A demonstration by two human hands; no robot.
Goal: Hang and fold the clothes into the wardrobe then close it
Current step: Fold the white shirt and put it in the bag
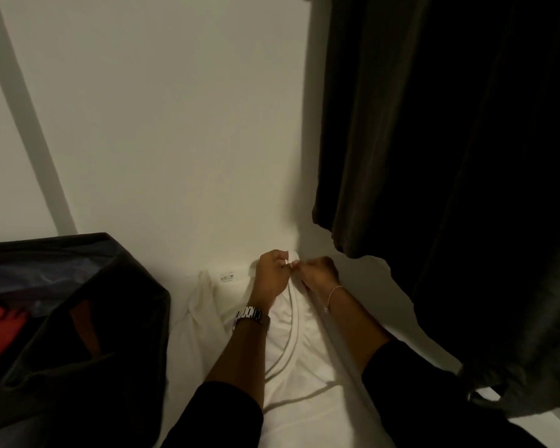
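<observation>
Both hands on white garment (291,347), inside white wardrobe.
Left hand (270,276) and right hand (319,273) fingers pinch its far edge; dark clothes (434,140) hang right, dark bin (78,334) left.

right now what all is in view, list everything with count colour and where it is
white garment: 1, white, lying flat on the wardrobe floor at centre, far edge against the back wall
label: 1, white with small print, on the garment's far left part
fabric storage box: 1, black, at left, open at the top
red clothing: 1 visible, red, inside the box
hanging dark clothes: number unclear, dark brown to black, hanging at right above the floor
back wall: 1, off-white, behind everything
wristwatch: 1, silver, on the left wrist
bracelet: 1, thin silver chain, on the right wrist
left hand: 1, pinching the garment's far edge
right hand: 1, gripping the same edge beside it
</observation>
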